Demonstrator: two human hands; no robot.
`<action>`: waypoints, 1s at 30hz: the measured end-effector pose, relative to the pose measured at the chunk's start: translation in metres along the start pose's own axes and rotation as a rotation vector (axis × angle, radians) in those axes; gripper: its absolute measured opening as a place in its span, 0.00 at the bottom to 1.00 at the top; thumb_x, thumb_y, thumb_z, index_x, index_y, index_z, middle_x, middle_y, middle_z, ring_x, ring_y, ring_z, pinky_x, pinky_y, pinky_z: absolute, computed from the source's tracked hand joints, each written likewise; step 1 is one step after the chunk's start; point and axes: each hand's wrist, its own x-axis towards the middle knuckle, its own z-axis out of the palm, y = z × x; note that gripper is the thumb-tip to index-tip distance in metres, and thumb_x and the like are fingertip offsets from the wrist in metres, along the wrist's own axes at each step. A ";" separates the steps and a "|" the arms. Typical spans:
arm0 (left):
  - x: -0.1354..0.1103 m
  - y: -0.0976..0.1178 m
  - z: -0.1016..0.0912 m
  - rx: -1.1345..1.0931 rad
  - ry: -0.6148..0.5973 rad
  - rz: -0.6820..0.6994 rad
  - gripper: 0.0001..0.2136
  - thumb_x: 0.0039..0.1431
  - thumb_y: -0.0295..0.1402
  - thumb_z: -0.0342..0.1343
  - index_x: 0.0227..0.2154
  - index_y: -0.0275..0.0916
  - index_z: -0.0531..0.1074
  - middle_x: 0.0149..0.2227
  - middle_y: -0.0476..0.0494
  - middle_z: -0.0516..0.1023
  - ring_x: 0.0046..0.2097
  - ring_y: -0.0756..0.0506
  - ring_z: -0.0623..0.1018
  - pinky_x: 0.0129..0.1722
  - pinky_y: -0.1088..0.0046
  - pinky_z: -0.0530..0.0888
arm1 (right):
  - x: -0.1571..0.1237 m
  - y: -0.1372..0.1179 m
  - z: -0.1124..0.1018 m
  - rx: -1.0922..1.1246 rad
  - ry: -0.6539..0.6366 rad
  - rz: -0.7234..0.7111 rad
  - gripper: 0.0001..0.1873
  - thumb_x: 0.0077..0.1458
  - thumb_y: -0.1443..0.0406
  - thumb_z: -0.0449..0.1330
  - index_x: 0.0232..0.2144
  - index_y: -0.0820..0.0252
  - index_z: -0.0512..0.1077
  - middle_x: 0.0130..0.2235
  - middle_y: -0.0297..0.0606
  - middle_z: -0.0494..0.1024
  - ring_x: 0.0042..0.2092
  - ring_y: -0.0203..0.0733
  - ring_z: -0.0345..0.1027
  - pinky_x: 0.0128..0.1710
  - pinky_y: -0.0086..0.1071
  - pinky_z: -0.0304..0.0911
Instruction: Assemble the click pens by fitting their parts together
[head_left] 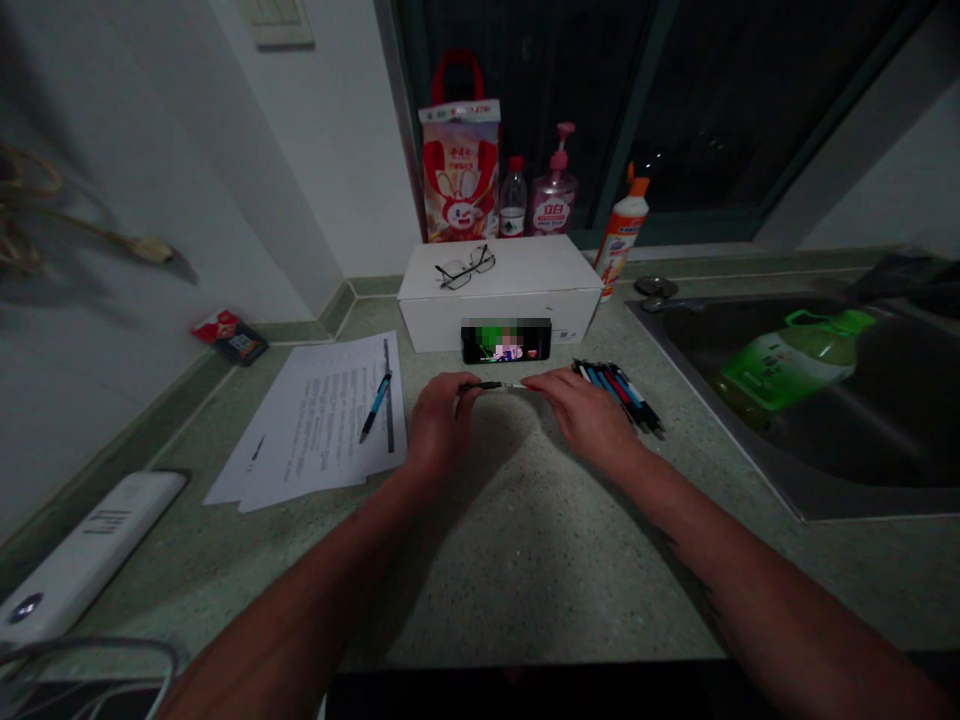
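Between my two hands lies a slim pen [491, 385], held level just above the counter in front of the phone. My left hand [441, 420] pinches its dark end. At the other end, the fingertips of my right hand [589, 415] close on a thin, pale part. Whether the dark and pale parts are joined is too small to tell. A bundle of several pens [619, 395] rests beside my right hand. To the left of my left hand, a blue and black pen [375, 408] lies on printed sheets [315, 430].
A phone [506, 350] with a lit screen leans against a white box [499, 270], which carries eyeglasses [465, 268]. Bottles and a red bag [461, 170] stand behind. At right, a sink [720, 440] contains a green jug [802, 355]. A white power strip [90, 550] lies left.
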 end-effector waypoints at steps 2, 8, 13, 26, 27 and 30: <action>0.000 0.000 0.001 0.010 -0.034 0.032 0.07 0.63 0.29 0.54 0.38 0.42 0.78 0.40 0.42 0.81 0.45 0.40 0.79 0.49 0.59 0.75 | 0.000 -0.001 0.000 0.009 -0.022 -0.024 0.23 0.65 0.74 0.50 0.55 0.52 0.74 0.51 0.43 0.80 0.51 0.48 0.75 0.50 0.42 0.70; -0.004 0.000 0.005 -0.043 -0.148 0.099 0.07 0.61 0.29 0.57 0.37 0.44 0.80 0.39 0.43 0.83 0.43 0.40 0.79 0.47 0.59 0.75 | 0.000 -0.007 0.001 0.084 -0.073 -0.084 0.22 0.65 0.74 0.51 0.53 0.52 0.76 0.49 0.41 0.82 0.51 0.47 0.75 0.51 0.43 0.70; -0.005 0.002 0.005 -0.113 -0.241 -0.040 0.08 0.63 0.32 0.55 0.35 0.44 0.80 0.34 0.44 0.83 0.38 0.41 0.80 0.43 0.60 0.76 | 0.001 -0.008 0.001 0.097 -0.091 -0.064 0.17 0.66 0.72 0.52 0.49 0.56 0.77 0.46 0.43 0.83 0.49 0.48 0.76 0.49 0.43 0.70; -0.005 0.004 0.006 -0.198 -0.210 -0.123 0.04 0.62 0.34 0.58 0.34 0.42 0.76 0.34 0.45 0.82 0.37 0.43 0.80 0.43 0.63 0.76 | 0.000 -0.006 0.007 0.181 -0.087 -0.038 0.15 0.68 0.68 0.52 0.47 0.54 0.77 0.44 0.41 0.83 0.48 0.46 0.76 0.49 0.42 0.70; -0.005 0.004 0.006 -0.193 -0.202 -0.117 0.02 0.60 0.32 0.59 0.33 0.42 0.76 0.35 0.44 0.83 0.38 0.43 0.80 0.43 0.63 0.76 | 0.000 -0.006 0.007 0.184 -0.090 -0.039 0.15 0.68 0.68 0.52 0.47 0.55 0.77 0.44 0.41 0.83 0.48 0.46 0.76 0.49 0.42 0.70; -0.004 0.005 0.006 -0.243 -0.188 -0.152 0.05 0.58 0.32 0.60 0.38 0.42 0.76 0.36 0.45 0.83 0.38 0.43 0.81 0.41 0.65 0.76 | 0.000 -0.006 0.007 0.189 -0.090 -0.040 0.15 0.68 0.69 0.51 0.47 0.56 0.77 0.44 0.42 0.82 0.47 0.47 0.76 0.48 0.41 0.70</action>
